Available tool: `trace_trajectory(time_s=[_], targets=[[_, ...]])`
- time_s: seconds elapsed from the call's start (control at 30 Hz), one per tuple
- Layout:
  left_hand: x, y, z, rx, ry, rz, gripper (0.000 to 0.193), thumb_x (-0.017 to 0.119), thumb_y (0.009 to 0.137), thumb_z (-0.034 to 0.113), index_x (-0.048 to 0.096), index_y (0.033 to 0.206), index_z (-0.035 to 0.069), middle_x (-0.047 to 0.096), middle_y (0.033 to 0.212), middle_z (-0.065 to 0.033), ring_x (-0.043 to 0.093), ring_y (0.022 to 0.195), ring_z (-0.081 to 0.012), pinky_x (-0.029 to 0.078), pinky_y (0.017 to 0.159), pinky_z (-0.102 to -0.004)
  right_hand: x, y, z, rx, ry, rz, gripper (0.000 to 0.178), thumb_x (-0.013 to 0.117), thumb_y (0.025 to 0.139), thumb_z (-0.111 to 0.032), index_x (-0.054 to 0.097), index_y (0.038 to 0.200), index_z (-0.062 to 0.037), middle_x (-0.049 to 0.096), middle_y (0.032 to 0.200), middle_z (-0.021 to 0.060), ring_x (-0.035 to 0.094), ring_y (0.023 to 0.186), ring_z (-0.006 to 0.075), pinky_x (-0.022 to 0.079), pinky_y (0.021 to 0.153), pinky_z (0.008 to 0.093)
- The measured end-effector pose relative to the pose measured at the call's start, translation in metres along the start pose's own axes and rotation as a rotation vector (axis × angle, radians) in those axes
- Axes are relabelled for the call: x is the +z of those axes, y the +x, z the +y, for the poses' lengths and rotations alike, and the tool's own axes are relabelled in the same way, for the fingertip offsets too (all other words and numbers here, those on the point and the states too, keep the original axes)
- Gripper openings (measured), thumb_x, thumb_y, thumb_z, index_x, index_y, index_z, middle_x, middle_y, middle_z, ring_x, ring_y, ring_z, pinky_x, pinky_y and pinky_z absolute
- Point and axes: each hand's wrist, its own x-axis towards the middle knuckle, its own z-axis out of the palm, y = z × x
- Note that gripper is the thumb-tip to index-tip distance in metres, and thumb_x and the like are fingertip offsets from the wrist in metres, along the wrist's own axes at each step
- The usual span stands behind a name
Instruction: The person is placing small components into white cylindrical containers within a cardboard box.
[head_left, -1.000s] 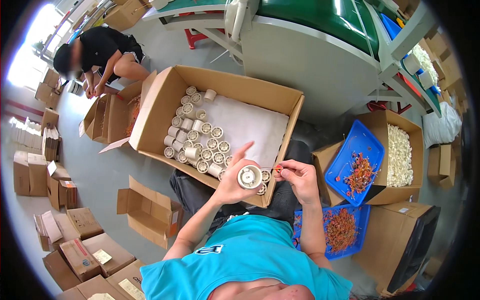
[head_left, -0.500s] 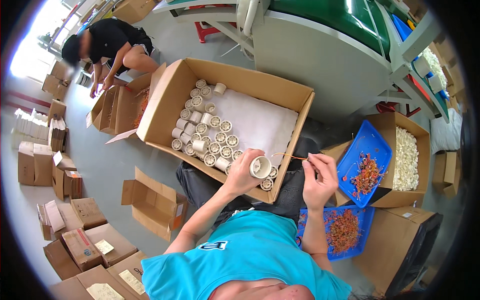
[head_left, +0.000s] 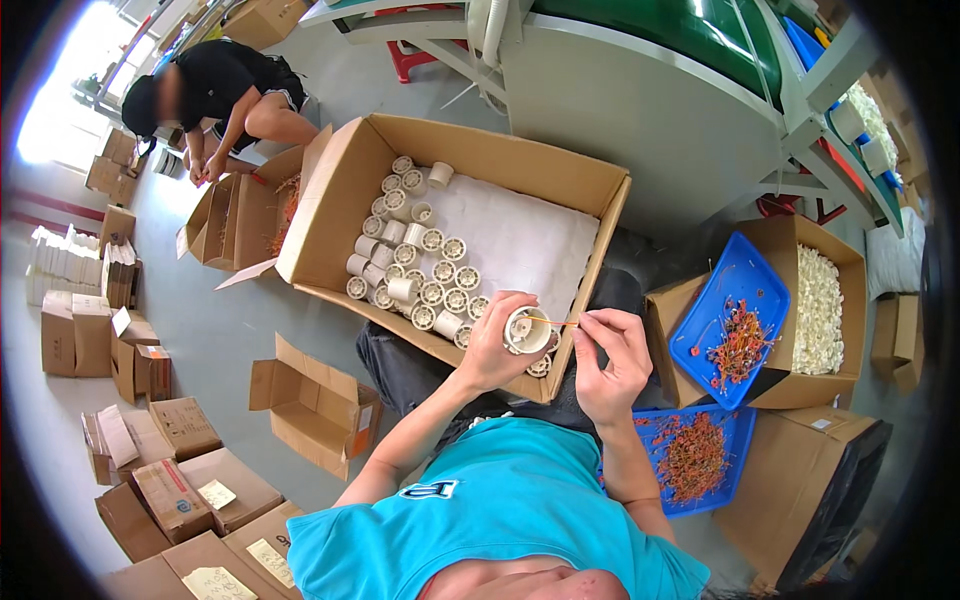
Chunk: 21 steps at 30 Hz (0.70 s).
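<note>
My left hand is closed around a white plastic cup-shaped part, its open end turned up toward me. In my right hand, the thumb and fingertips pinch a thin orange wire. The wire's far end reaches over the cup's rim into its mouth; what it touches inside is too small to tell. Both hands are above the near right corner of a large open carton on my lap. Many similar white cups lie in its left half on a white sheet.
To my right, a blue tray with orange-red wire pieces rests on a carton of small white parts. Another blue tray holds more wires. An open carton stands on the floor at left. A co-worker crouches far left. A machine bench stands ahead.
My right hand has moved left toward the cup, bringing the wire from outside the rim into its mouth. The left hand still holds the cup in nearly the same place.
</note>
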Motion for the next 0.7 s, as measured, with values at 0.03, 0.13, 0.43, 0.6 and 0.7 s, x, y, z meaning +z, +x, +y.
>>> trace_trajectory(time_s=[0.03, 0.13, 0.43, 0.6, 0.7], targets=[[0.0, 0.0, 0.0, 0.0, 0.0, -0.001, 0.064, 0.088, 0.067, 0.011, 0.054, 0.119, 0.002, 0.06, 0.107, -0.0155, 0.063, 0.096, -0.0318, 0.053, 0.08, -0.0385, 0.0, 0.0, 0.0, -0.007, -0.012, -0.004, 0.022, 0.073, 0.077, 0.012, 0.072, 0.097, 0.0036, 0.064, 0.097, 0.0125, 0.068, 0.079, 0.0187, 0.056, 0.069, 0.0261], [0.0, 0.001, 0.001, 0.008, 0.01, 0.001, 0.063, 0.088, 0.067, 0.011, 0.054, 0.119, 0.002, 0.06, 0.107, -0.0153, 0.063, 0.095, -0.0314, 0.053, 0.08, -0.0385, -0.001, 0.001, -0.001, -0.014, -0.031, -0.003, 0.023, 0.073, 0.077, 0.012, 0.073, 0.098, 0.0033, 0.064, 0.097, 0.0124, 0.068, 0.079, 0.0186, 0.056, 0.068, 0.0263], [-0.002, 0.006, 0.001, 0.001, 0.031, -0.059, 0.061, 0.089, 0.063, 0.013, 0.057, 0.115, 0.005, 0.065, 0.109, -0.0116, 0.064, 0.1, -0.0315, 0.05, 0.084, -0.0388, -0.003, 0.002, -0.005, 0.046, 0.019, -0.15, 0.027, 0.074, 0.073, 0.01, 0.071, 0.099, 0.0032, 0.066, 0.093, 0.0138, 0.067, 0.078, 0.025, 0.055, 0.068, 0.0319], [-0.003, 0.024, 0.012, 0.185, 0.234, -0.05, 0.055, 0.085, 0.057, 0.013, 0.056, 0.104, 0.007, 0.067, 0.107, -0.01, 0.064, 0.105, -0.03, 0.047, 0.087, -0.0425, 0.004, 0.002, 0.001, 0.072, -0.065, -0.284, 0.026, 0.076, 0.068, 0.005, 0.073, 0.093, -0.0007, 0.064, 0.096, 0.0127, 0.063, 0.088, 0.0278, 0.053, 0.075, 0.0355], [0.007, 0.02, 0.004, 0.199, 0.178, -0.062, 0.052, 0.082, 0.058, 0.01, 0.055, 0.103, 0.007, 0.067, 0.103, -0.01, 0.065, 0.101, -0.0312, 0.047, 0.086, -0.0428, 0.015, 0.0, 0.011, 0.107, -0.073, -0.253, 0.023, 0.077, 0.066, 0.002, 0.075, 0.088, -0.0035, 0.062, 0.098, 0.0114, 0.061, 0.092, 0.0284, 0.053, 0.078, 0.0366]])
